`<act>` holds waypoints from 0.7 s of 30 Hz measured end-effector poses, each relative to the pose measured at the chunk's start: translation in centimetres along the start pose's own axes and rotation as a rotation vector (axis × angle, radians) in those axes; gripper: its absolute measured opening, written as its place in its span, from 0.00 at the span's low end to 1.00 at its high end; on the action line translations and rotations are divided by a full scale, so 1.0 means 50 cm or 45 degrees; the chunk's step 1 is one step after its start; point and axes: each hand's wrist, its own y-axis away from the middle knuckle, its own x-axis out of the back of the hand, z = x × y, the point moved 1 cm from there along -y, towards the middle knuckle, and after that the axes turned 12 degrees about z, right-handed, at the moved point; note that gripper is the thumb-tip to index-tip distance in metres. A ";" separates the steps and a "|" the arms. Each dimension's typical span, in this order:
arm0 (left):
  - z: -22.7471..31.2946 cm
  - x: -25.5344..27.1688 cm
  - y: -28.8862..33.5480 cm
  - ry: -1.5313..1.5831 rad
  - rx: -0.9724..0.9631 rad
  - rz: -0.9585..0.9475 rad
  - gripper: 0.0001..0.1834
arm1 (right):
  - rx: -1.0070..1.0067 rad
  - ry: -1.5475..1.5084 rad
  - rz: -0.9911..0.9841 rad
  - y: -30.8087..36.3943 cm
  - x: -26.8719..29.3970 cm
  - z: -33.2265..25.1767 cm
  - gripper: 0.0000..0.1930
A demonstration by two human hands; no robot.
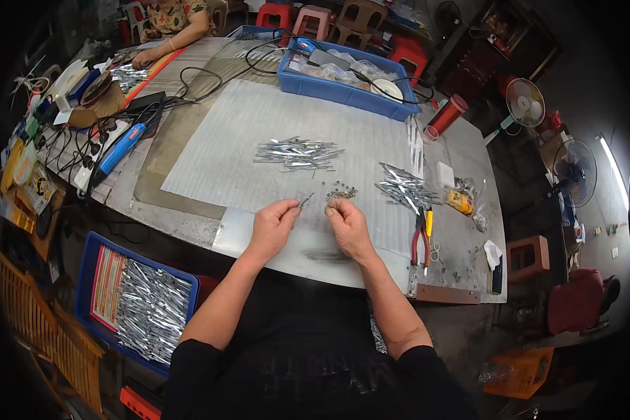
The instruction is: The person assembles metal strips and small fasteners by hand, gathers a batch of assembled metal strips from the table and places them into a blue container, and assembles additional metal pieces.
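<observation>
My left hand is closed in a pinch on a thin metal piece, whose slender tip points up and away from me. To its right, my right hand has thumb and forefinger pressed together; what they hold, if anything, is too small to make out. Just beyond those fingertips lies a little heap of small metal parts. Farther off on the white foam sheet is a pile of slim silvery metal pieces. A second such pile lies to the right of my right hand.
Red-handled pliers and a yellow-handled tool lie on the right. A blue bin stands at the back. Cables and a blue power tool are on the left. Below, a blue crate holds many metal pieces. Another person's hand works far left.
</observation>
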 end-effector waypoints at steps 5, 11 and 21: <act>0.043 -0.016 0.030 0.170 0.284 -0.093 0.10 | -0.124 -0.201 0.039 0.029 -0.002 -0.022 0.06; 0.060 -0.031 0.056 0.121 -0.046 -0.053 0.10 | -0.141 -0.247 0.081 0.050 0.002 -0.027 0.06; 0.044 -0.043 0.087 0.217 0.178 -0.065 0.10 | -0.089 -0.215 0.119 0.075 0.004 -0.023 0.07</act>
